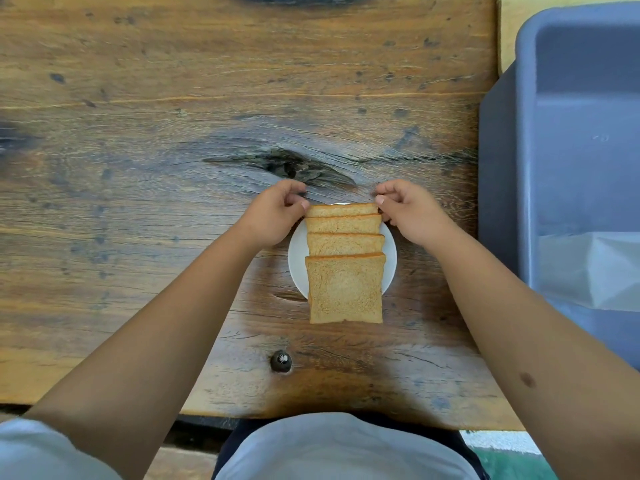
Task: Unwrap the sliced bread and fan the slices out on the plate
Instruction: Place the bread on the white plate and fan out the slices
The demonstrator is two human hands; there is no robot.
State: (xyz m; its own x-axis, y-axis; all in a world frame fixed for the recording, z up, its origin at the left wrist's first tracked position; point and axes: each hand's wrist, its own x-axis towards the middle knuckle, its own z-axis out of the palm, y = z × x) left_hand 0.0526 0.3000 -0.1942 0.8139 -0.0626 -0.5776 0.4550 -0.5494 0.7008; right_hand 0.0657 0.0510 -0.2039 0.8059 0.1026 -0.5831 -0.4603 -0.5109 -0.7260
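Note:
Several slices of brown bread lie overlapped in a row on a small white plate (297, 258). The nearest slice (345, 289) lies flat and hangs over the plate's near rim. The farthest slice (341, 210) sits at the plate's far rim. My left hand (273, 216) pinches that slice's left edge and my right hand (408, 213) pinches its right edge. A clear plastic wrapper (588, 268) lies in the grey bin at the right.
A large grey plastic bin (571, 140) stands at the table's right edge, close to my right forearm. The wooden table (173, 133) has dark knots and a black knob-like spot (281, 361) near its front edge.

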